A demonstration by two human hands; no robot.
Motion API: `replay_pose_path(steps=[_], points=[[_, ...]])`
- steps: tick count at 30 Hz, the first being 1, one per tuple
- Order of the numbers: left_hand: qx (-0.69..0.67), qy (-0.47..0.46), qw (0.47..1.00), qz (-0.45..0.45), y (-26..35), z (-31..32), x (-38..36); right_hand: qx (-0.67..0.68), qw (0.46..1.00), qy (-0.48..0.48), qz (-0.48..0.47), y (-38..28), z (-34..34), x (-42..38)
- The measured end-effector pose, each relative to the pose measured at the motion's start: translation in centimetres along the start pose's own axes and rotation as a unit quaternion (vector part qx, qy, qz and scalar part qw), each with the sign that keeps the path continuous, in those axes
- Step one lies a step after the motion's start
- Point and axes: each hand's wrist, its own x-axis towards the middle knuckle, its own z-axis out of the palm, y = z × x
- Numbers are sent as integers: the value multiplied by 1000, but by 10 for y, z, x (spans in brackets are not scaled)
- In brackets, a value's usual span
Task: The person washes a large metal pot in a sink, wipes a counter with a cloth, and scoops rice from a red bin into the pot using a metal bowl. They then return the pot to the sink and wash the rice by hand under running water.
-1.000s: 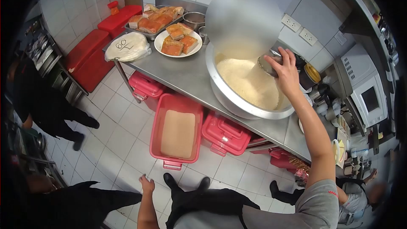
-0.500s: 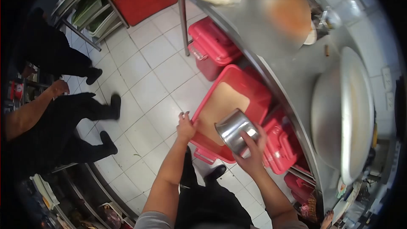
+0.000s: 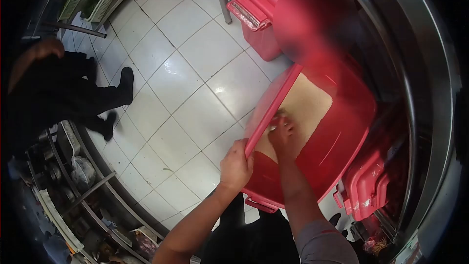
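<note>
The red bin (image 3: 337, 132) sits tilted on the white tiled floor (image 3: 195, 98), holding pale beige grain (image 3: 305, 110). The left hand (image 3: 236, 166) clamps its near rim; the right hand (image 3: 283, 134) is down in the grain, its grasp blurred beyond telling. 2 more red tubs (image 3: 256, 12) stand beside it, under the steel counter (image 3: 425, 68).

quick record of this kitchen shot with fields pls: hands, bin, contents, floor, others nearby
left hand: grips the near rim of the open red bin
right hand: reaches inside the bin, down at the tan powder
cup: not visible, hidden or blurred at the right hand
bin place: on the white tiled floor, under the steel table
nearby: lidded red bins; another person's dark legs at left
</note>
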Motion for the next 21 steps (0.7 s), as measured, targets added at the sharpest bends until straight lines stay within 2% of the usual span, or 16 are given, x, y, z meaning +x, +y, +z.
replay_pose_path(steps=[2,4,5,6,9,12,15,20,21], points=[[7,7,1000,8,-1,-2,0,47,996,-64,-32,-4,21,-18],[3,12,1000,10,-1,0,0,221,958,-179,-47,8,13,-20],[2,11,1000,7,1,0,0,358,897,-256,-41,23,-3,-16],[1,9,1000,5,3,-2,0,484,811,-327,-34,34,-16,-15],[8,18,1000,11,2,-3,-2,621,699,-351,50,48,-58,-33],[25,9,1000,-2,5,-2,-3,688,642,-298,160,44,-124,-62],[41,12,999,-12,5,-1,-4,748,558,-331,138,53,-172,-80],[68,-2,997,-22,7,0,-7,804,517,-275,105,59,-202,-113],[74,-1,997,-21,9,-2,-9,807,502,-287,117,61,-211,-124]])
